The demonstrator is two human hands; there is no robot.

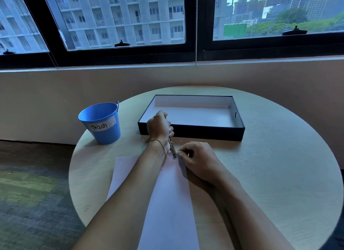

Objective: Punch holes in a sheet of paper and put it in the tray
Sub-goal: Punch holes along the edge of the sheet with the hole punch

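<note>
A pale sheet of paper (170, 197) lies on the round table, reaching from the near edge toward the middle. My left hand (159, 127) is closed around the handles of a metal hand punch (172, 147), whose jaws sit at the paper's far edge. My right hand (198, 160) pinches that far edge right beside the punch jaws. Behind both hands stands a black tray (208, 133) with a white inside and nothing in it. My left forearm covers part of the sheet.
A blue bucket (102, 123) labelled "Trash" stands at the table's (279, 166) left rim. A few tiny paper dots lie on the tabletop near the tray's front wall. A wall and windows run behind the table; carpet floor is at the left.
</note>
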